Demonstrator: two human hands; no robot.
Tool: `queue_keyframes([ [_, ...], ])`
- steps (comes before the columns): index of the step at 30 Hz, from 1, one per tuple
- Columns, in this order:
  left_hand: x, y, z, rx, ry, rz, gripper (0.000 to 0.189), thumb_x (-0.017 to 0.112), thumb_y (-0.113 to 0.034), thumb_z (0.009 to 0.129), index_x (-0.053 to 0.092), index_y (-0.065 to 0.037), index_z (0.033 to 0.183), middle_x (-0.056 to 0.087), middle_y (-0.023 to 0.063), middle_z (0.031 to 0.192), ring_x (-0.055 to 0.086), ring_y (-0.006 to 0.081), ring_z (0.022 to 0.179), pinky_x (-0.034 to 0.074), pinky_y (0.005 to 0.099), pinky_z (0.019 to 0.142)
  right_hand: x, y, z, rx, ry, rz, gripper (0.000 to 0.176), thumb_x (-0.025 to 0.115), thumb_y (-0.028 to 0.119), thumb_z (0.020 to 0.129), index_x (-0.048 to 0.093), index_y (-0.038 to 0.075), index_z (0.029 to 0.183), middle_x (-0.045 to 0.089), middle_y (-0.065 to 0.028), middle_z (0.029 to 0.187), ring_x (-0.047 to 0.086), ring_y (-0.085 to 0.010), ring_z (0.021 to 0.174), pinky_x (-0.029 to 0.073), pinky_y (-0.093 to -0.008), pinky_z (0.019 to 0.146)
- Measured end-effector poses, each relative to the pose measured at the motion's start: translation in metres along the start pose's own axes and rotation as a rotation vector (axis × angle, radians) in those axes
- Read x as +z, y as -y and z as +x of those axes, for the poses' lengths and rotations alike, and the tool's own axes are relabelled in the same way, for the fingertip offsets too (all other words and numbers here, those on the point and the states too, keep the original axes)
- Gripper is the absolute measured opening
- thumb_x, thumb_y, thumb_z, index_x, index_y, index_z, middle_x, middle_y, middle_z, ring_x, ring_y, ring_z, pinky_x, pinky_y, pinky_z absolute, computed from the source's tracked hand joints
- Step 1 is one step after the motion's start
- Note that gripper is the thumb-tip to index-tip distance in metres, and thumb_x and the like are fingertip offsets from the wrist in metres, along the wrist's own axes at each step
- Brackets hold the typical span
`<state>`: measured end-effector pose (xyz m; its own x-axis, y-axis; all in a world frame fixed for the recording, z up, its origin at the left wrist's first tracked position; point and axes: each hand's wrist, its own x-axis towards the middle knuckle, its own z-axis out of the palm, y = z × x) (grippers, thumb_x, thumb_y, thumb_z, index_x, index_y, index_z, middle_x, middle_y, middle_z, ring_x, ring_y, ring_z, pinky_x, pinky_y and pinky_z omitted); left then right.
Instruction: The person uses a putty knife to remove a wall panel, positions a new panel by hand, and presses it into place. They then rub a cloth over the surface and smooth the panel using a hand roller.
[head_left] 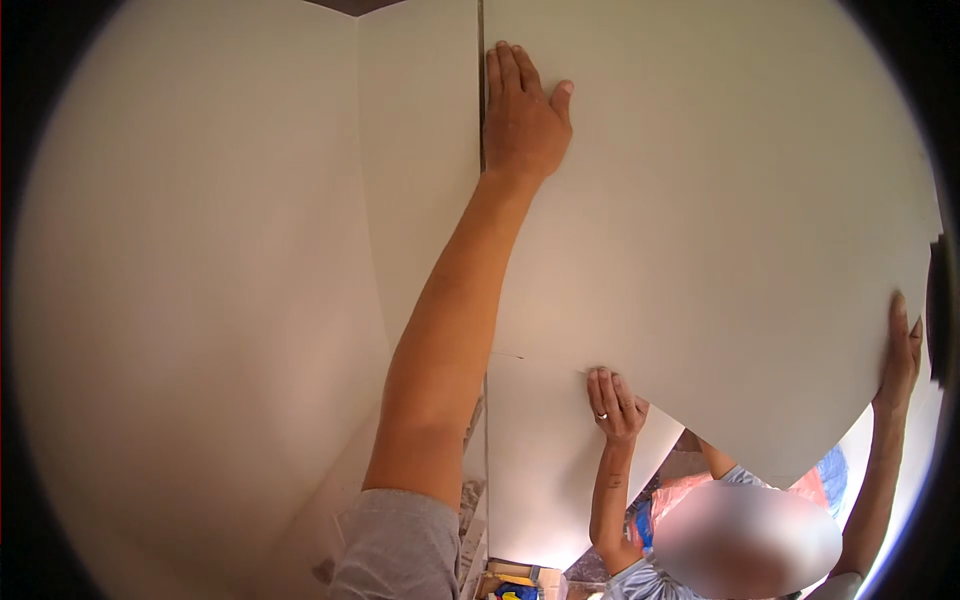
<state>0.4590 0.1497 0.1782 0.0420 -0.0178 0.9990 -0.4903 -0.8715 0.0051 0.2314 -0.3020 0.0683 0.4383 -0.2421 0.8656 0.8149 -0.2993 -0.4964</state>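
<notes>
Board probably light but wide, stiff, awkward; best held by edges. Left hand open flat, pressing its left edge; right hand unseen. Co-worker's hands prop lower edge.

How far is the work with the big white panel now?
Done: the neighbouring panel looks in place beside the seam. In hand: the left hand presses flat on the big panel; a co-worker's hand props its lower edge. Left: no fixing is visible, so it is only held.
</notes>
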Motion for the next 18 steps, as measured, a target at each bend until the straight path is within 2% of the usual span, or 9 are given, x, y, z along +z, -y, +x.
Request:
queue_keyframes([
  [2,-0.005,0.006,0.004,-0.022,0.028,-0.052,0.073,0.035,-0.043,0.106,0.018,0.011,0.152,0.015,0.0293,0.160,0.014,0.0393,0.150,0.020,0.0409,0.123,-0.005,0.005,0.005,-0.124,0.223,-0.050,0.054,0.065,0.036,0.095,0.052,0.003,0.137,0.053,-0.0155,0.143,0.050,-0.0298,0.130,0.033,-0.0526,0.116],
  [5,-0.009,0.001,0.009,-0.044,0.068,-0.024,0.074,0.035,-0.044,0.105,0.018,0.011,0.152,0.016,0.0294,0.160,0.014,0.0397,0.150,0.022,0.0412,0.122,-0.003,0.017,-0.001,-0.005,0.164,0.032,0.056,0.076,0.034,0.086,0.055,0.007,0.131,0.057,-0.0130,0.138,0.052,-0.0280,0.128,0.032,-0.0556,0.116],
  [8,-0.003,-0.014,0.017,-0.078,0.038,0.131,0.074,0.037,-0.042,0.105,0.020,0.013,0.150,0.017,0.0300,0.159,0.012,0.0407,0.150,0.027,0.0421,0.121,0.000,0.011,-0.008,0.101,-0.017,0.062,0.046,0.058,0.026,0.102,0.049,-0.001,0.138,0.061,-0.0099,0.128,0.060,-0.0161,0.112,0.048,-0.0299,0.096],
  [11,0.003,-0.012,0.035,-0.015,-0.019,0.199,0.071,0.038,-0.040,0.105,0.022,0.012,0.151,0.018,0.0307,0.158,0.012,0.0425,0.150,0.024,0.0440,0.121,0.014,0.012,-0.010,0.060,-0.166,0.041,0.043,0.060,0.025,0.100,0.054,-0.002,0.133,0.064,-0.0103,0.122,0.063,-0.0167,0.107,0.050,-0.0292,0.093],
  [13,0.006,-0.002,0.042,0.051,-0.048,0.161,0.068,0.039,-0.039,0.105,0.025,0.010,0.150,0.019,0.0312,0.158,0.013,0.0441,0.149,0.021,0.0471,0.121,0.022,0.023,-0.007,-0.040,-0.019,-0.052,0.055,0.070,0.033,0.092,0.053,0.002,0.133,0.060,-0.0141,0.132,0.056,-0.0266,0.121,0.037,-0.0474,0.109],
  [14,0.014,0.000,0.050,0.073,-0.101,0.210,0.066,0.037,-0.035,0.106,0.023,0.012,0.150,0.022,0.0326,0.156,0.019,0.0430,0.147,0.025,0.0455,0.120,0.021,0.027,-0.004,-0.090,0.051,-0.103,0.061,0.075,0.037,0.087,0.052,0.004,0.134,0.057,-0.0160,0.137,0.053,-0.0315,0.128,0.031,-0.0564,0.117],
  [16,0.028,0.007,0.051,0.102,-0.186,0.314,0.063,0.035,-0.028,0.107,0.018,0.015,0.150,0.028,0.0356,0.151,0.033,0.0406,0.142,0.032,0.0423,0.117,0.012,0.020,-0.001,-0.137,-0.012,-0.164,0.061,0.072,0.035,0.090,0.049,0.001,0.135,0.057,-0.0177,0.136,0.052,-0.0334,0.129,0.029,-0.0558,0.119],
  [17,0.003,-0.005,0.055,0.001,0.112,0.202,0.066,0.027,-0.035,0.108,0.016,0.015,0.150,0.009,0.0319,0.160,0.005,0.0382,0.152,0.005,0.0406,0.126,0.006,0.018,-0.002,-0.151,-0.037,-0.202,0.061,0.071,0.035,0.091,0.048,0.000,0.136,0.058,-0.0186,0.136,0.052,-0.0343,0.130,0.029,-0.0555,0.120],
  [18,0.004,-0.004,0.057,0.042,0.052,0.191,0.066,0.028,-0.034,0.107,0.016,0.015,0.150,0.012,0.0328,0.159,0.011,0.0391,0.151,0.010,0.0416,0.125,0.001,0.021,-0.003,-0.117,-0.130,-0.255,0.062,0.068,0.034,0.093,0.045,-0.001,0.138,0.057,-0.0194,0.137,0.051,-0.0348,0.131,0.028,-0.0550,0.120],
])
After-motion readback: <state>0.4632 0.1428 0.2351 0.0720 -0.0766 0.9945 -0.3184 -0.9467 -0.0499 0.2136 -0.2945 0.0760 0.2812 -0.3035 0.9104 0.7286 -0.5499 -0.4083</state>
